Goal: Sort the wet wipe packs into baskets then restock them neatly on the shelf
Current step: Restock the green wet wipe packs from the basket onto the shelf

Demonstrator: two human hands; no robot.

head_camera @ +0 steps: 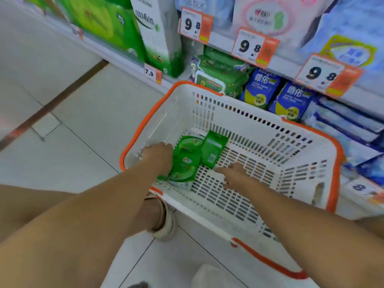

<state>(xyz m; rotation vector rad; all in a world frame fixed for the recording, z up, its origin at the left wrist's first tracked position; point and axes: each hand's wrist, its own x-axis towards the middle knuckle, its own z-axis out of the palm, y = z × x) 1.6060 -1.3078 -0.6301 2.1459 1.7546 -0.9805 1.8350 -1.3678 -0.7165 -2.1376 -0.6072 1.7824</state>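
Green wet wipe packs (185,163) lay in the left corner of my white basket (259,129), near the middle of the frame. My left hand (159,155) was down on the left side of them, with its fingers tucked under and around the packs, so I think it was holding them. A smaller green pack (213,149) leaned just beside the big ones, standing up a bit against the back wall of the basket. My right hand (233,175) was a little lower right, with its fingers spread out flat over the basket floor. It held nothing.

More green packs (220,76) sat on the low shelf (353,101) behind the basket, in the upper middle, next to blue packs (259,88).

What could go wrong? The packs looked shiny and slippery. If I lifted too many at once with one hand, some could slide out and drop. The leaning pack could tip over if I bumped it. I could also put green packs by the blue ones by mistake.
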